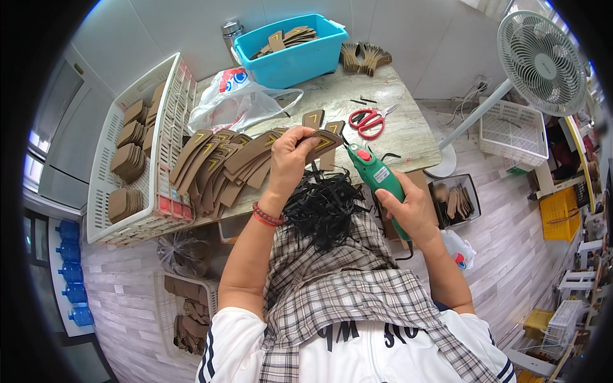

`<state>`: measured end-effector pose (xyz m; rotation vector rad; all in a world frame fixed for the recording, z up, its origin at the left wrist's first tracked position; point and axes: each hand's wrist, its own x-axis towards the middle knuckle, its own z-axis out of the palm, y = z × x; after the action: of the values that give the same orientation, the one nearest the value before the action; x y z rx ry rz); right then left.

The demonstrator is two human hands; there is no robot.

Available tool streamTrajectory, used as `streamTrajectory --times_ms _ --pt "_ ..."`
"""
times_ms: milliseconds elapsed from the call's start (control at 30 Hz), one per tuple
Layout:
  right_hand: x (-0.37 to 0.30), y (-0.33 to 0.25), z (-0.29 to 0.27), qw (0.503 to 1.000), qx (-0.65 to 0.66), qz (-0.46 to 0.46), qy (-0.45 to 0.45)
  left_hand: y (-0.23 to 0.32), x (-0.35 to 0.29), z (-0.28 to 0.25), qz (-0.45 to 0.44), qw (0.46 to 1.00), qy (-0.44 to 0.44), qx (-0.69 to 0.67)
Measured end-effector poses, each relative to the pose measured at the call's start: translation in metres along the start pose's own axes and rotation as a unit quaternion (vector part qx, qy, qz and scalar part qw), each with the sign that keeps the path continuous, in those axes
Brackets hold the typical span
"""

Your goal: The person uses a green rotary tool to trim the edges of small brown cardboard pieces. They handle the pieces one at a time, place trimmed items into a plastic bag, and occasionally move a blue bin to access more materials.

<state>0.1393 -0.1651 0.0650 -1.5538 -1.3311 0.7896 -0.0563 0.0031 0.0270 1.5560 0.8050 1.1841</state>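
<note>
My left hand [290, 159] pinches a curved brown strap piece [327, 142] with a yellow chevron mark, just above the table's near edge. In my right hand [412, 207] is a green corded power tool [375, 171] with a red button, its tip close to the right end of that piece. A spread pile of similar brown pieces [220, 159] lies to the left of my left hand. Black cut strips [325, 207] are heaped on my checked apron [345, 297], below both hands. Red-handled scissors [368, 126] rest on the table beyond the tool.
A blue bin [290, 67] of brown pieces stands at the back, beside a white plastic bag [233, 105]. To the left is a white crate [163, 140] with stacked pieces. A standing fan [543, 60] and a black-rimmed box [456, 201] are at the right.
</note>
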Motion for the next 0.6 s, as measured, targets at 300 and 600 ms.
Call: streamTrajectory --times_ms 300,600 --pt "-0.001 -0.004 -0.008 0.998 -0.042 0.025 -0.041 0.007 0.007 -0.013 0.024 0.996 -0.036 0.076" --pt "0.000 -0.001 -0.008 0.998 -0.029 0.020 -0.056 0.009 0.009 -0.017 0.001 0.994 -0.090 0.057"
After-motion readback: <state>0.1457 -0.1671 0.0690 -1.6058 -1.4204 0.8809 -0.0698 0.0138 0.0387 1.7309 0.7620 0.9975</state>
